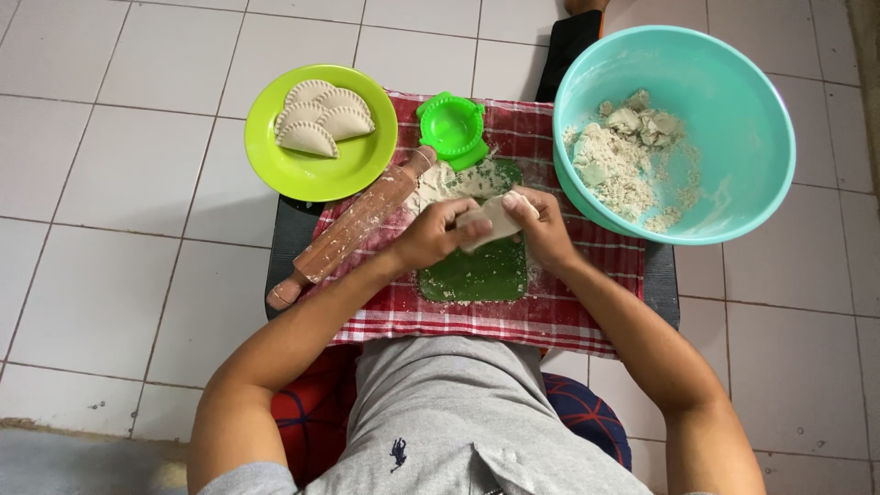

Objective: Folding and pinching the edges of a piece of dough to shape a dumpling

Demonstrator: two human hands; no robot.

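While pinched between both hands (490,229), dough piece (495,220)

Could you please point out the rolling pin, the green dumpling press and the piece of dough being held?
rolling pin (353,229), head view, middle of its barrel.
green dumpling press (451,126), head view, centre of its round face.
piece of dough (495,220), head view, its pale middle between both hands.

The plate (321,174) is lime green, the bowl (733,82) is turquoise, the press mould (451,126) is bright green, the cloth (568,302) has red-white checks, the dough piece (495,220) is cream-white.
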